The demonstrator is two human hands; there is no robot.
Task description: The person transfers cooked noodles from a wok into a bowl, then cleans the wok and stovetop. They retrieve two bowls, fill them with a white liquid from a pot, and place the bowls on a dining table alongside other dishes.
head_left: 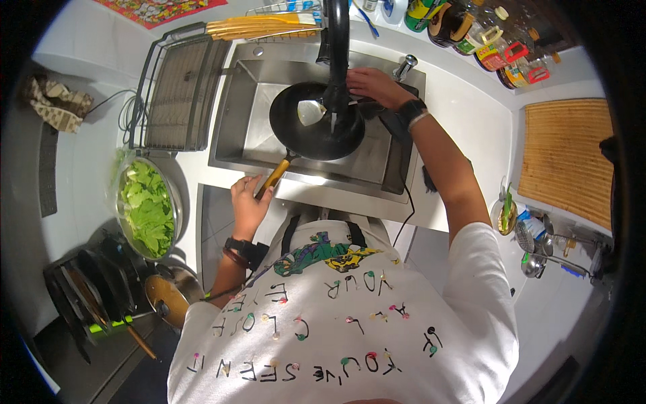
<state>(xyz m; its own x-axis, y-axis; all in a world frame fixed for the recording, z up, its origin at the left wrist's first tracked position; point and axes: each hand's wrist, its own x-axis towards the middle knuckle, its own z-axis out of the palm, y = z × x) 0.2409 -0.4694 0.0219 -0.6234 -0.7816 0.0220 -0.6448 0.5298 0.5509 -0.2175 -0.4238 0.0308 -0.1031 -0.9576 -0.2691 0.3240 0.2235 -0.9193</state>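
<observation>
A black wok (pixel 296 131) rests over the steel sink, its wooden handle (pixel 274 176) pointing toward me at the left. My left hand (pixel 249 205) is closed loosely around the end of that handle. Above the wok stands a black faucet (pixel 338 50), its head covering part of the pan. A thin pale streak, seemingly water, runs below the spout. My right hand (pixel 372 86) is at the right side of the faucet, fingers against its neck; the fingertips and thumb are partly hidden. A bright patch shines on the wok's inner surface.
The steel sink (pixel 225 128) surrounds the wok. A dish rack (pixel 185 94) stands left, near a bowl of leafy greens (pixel 147 209). Several bottles (pixel 451 25) line the back right corner. A wooden board (pixel 568 158) leans at right; pans (pixel 111 269) stand lower left.
</observation>
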